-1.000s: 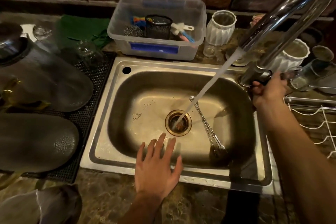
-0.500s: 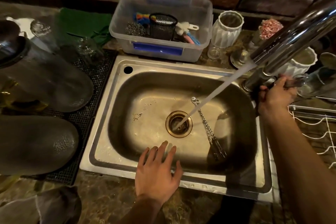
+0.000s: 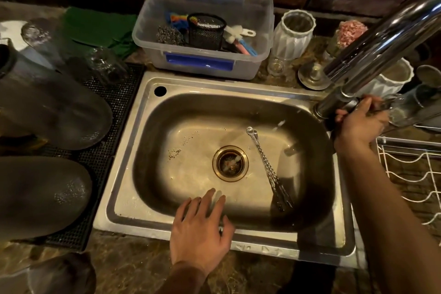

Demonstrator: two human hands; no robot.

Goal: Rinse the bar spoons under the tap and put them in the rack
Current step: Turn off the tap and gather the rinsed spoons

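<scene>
The bar spoons lie in the sink, right of the drain. The left hand rests flat, fingers spread, on the near rim. The right hand grips the tap handle beside the rack.

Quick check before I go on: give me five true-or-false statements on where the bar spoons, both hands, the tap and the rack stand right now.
1. The twisted metal bar spoons lie in the steel sink, right of the brass drain. True.
2. The left hand holds the bar spoons. False: it rests with spread fingers on the sink's front edge, apart from them.
3. The right hand grips the handle at the base of the chrome tap. True.
4. The white wire rack sits left of the sink. False: it is on the right.
5. A full stream of water pours on the spoons. False: only a few drops show below the spout.
</scene>
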